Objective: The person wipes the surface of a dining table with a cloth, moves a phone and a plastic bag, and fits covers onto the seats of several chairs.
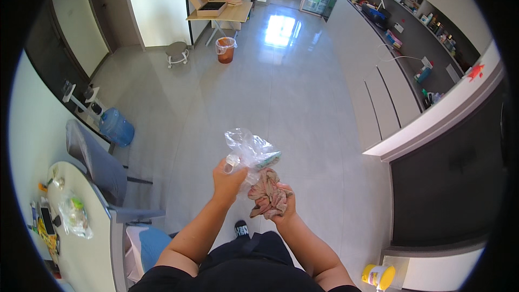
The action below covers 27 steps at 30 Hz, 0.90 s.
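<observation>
My left hand is closed on a clear plastic bag, which bunches up above the fingers and has something greenish at its right end. A small whitish round piece shows at the top of that hand; what it is I cannot make out. In my right hand is a crumpled brown and pinkish cloth, gripped from its right side. Cloth and bag meet between the two hands, in front of my body and above the tiled floor.
To the left stand a round table with packages, a grey chair and a blue water bottle. An orange bin and a wheeled stool are farther off. Cabinets line the right; a yellow bucket sits near right.
</observation>
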Each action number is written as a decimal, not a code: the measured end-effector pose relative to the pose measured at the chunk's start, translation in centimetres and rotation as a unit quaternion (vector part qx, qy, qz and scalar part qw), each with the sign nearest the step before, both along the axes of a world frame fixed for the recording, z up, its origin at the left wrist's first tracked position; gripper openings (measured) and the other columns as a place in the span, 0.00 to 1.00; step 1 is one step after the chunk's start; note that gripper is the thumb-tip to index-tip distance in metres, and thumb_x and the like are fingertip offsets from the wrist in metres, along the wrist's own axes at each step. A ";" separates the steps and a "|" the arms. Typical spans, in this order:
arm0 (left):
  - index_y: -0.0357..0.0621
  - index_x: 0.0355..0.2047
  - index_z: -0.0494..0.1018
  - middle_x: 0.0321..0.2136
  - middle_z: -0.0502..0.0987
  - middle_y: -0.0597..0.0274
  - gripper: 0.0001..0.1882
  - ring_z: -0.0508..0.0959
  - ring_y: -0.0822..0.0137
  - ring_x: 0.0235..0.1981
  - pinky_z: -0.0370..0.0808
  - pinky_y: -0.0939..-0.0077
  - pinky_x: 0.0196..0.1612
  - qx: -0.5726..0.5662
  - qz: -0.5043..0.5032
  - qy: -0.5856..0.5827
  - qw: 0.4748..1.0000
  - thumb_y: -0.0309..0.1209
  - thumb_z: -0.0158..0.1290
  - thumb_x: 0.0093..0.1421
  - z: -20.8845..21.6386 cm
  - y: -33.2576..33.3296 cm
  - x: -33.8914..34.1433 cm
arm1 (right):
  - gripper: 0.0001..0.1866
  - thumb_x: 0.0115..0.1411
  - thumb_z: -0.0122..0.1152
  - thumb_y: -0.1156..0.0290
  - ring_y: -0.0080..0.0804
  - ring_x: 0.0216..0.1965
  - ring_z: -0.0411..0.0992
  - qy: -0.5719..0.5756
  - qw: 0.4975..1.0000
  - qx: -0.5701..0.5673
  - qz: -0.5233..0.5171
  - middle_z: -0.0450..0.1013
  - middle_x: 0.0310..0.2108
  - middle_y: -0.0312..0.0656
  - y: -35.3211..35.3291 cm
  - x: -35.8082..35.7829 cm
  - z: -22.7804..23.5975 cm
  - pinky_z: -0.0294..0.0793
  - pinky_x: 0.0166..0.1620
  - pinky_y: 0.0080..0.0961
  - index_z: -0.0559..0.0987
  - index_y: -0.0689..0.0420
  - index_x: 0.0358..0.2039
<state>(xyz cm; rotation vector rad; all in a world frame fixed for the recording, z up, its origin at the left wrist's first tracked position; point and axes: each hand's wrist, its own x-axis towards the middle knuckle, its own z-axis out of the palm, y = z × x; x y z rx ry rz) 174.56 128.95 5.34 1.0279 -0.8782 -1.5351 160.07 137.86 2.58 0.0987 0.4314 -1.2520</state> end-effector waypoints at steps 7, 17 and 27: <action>0.36 0.39 0.73 0.33 0.76 0.63 0.16 0.75 0.73 0.33 0.73 0.76 0.36 -0.021 -0.002 -0.034 0.999 0.21 0.57 0.48 -1.2 -18.4 -8.0 | 0.27 0.53 0.51 0.55 0.44 0.42 0.74 -0.130 0.986 -0.087 0.060 0.73 0.44 0.50 -19.0 -8.5 -3.8 0.76 0.42 0.41 0.71 0.58 0.50; 0.35 0.41 0.72 0.35 0.76 0.62 0.18 0.75 0.71 0.35 0.72 0.76 0.39 -0.031 0.071 -0.053 0.996 0.20 0.56 0.47 0.2 -46.1 -16.0 | 0.24 0.53 0.51 0.57 0.39 0.32 0.72 -0.063 0.983 -0.049 0.164 0.73 0.38 0.48 -51.3 -18.2 -1.5 0.74 0.34 0.33 0.71 0.60 0.46; 0.38 0.38 0.73 0.33 0.76 0.65 0.15 0.75 0.73 0.32 0.72 0.76 0.37 -0.031 0.046 -0.029 0.998 0.21 0.58 0.48 -2.5 -75.4 -23.0 | 0.23 0.54 0.52 0.58 0.37 0.29 0.74 -0.046 0.985 -0.053 0.159 0.74 0.35 0.48 -79.8 -25.0 -1.3 0.76 0.33 0.33 0.71 0.59 0.46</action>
